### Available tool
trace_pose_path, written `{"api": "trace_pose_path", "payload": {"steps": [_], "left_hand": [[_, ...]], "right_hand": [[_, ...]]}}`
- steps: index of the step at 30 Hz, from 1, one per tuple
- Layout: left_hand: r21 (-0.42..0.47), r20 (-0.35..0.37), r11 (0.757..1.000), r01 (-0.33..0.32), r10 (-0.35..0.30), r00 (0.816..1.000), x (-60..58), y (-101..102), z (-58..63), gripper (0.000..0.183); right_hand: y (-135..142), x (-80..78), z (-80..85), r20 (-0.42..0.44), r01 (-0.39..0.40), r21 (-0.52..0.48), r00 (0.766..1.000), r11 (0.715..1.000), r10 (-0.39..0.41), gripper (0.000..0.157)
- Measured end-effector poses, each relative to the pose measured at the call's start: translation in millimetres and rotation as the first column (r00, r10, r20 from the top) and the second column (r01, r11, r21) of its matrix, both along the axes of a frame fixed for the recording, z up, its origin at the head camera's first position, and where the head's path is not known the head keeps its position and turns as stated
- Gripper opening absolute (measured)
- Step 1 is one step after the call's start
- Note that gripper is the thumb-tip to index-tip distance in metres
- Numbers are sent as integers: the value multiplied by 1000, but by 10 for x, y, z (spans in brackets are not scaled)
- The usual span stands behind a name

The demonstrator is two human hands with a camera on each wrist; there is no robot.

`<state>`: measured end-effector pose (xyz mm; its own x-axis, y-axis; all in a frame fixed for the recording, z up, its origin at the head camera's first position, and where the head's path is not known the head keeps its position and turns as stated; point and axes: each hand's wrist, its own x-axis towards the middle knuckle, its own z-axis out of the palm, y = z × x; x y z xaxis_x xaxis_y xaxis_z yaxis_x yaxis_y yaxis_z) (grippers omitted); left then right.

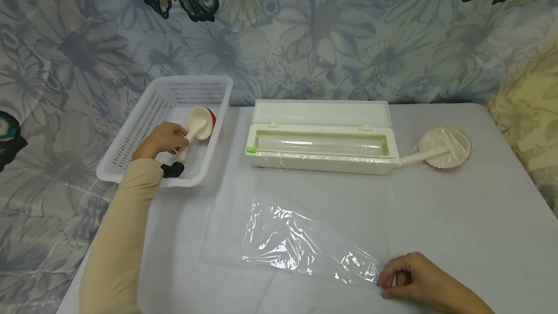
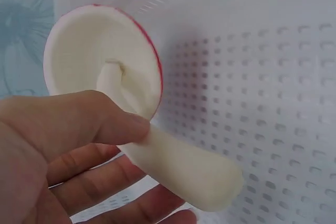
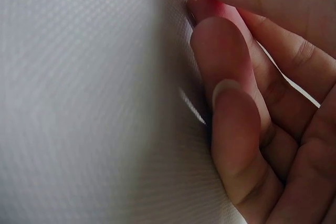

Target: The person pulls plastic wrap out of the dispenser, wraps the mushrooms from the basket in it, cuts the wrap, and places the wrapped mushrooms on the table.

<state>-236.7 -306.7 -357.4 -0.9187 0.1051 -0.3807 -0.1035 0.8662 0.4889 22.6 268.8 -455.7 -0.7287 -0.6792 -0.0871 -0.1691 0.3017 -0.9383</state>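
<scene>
A toy mushroom with a cream underside and stem and a red cap edge (image 1: 201,122) is inside the white plastic basket (image 1: 213,154). My left hand (image 1: 163,138) grips its stem (image 2: 184,169), thumb on top and fingers beneath. Clear cling film (image 1: 283,241) lies spread on the table in front of the cream dispenser box (image 1: 322,164), with creases along its near edge. At the film's near right corner, my right hand (image 1: 416,277) pinches the edge with curled fingers. In the right wrist view its fingertips (image 3: 223,51) touch the white cloth.
The dispenser's lid (image 1: 322,113) stands open, showing a film roll (image 1: 322,143) inside. To its right lies another mushroom (image 1: 444,148) covered in film, its stem close to the box. A dark object (image 1: 173,169) sits by the left cuff. Floral fabric hangs behind the table.
</scene>
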Motion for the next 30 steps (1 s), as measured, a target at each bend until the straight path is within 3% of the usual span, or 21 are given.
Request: {"api": "trace_pose_path", "payload": {"steps": [5, 15, 24, 30], "left_hand": [[35, -79, 999, -27, 29, 996, 61, 40, 127, 45], [19, -178, 997, -71, 74, 981, 277, 111, 432, 46], [64, -283, 997, -30, 47, 958, 558, 461, 694, 38], [123, -337, 991, 45, -1, 941, 746, 746, 796, 33]], "right_hand": [[5, 4, -12, 7, -1, 11, 1000, 1000, 1, 12], [-1, -12, -11, -27, -5, 26, 1000, 1000, 6, 12], [-8, -24, -26, 27, -22, 25, 999, 999, 21, 7], [-14, -26, -24, 52, -28, 29, 998, 999, 27, 6]]}}
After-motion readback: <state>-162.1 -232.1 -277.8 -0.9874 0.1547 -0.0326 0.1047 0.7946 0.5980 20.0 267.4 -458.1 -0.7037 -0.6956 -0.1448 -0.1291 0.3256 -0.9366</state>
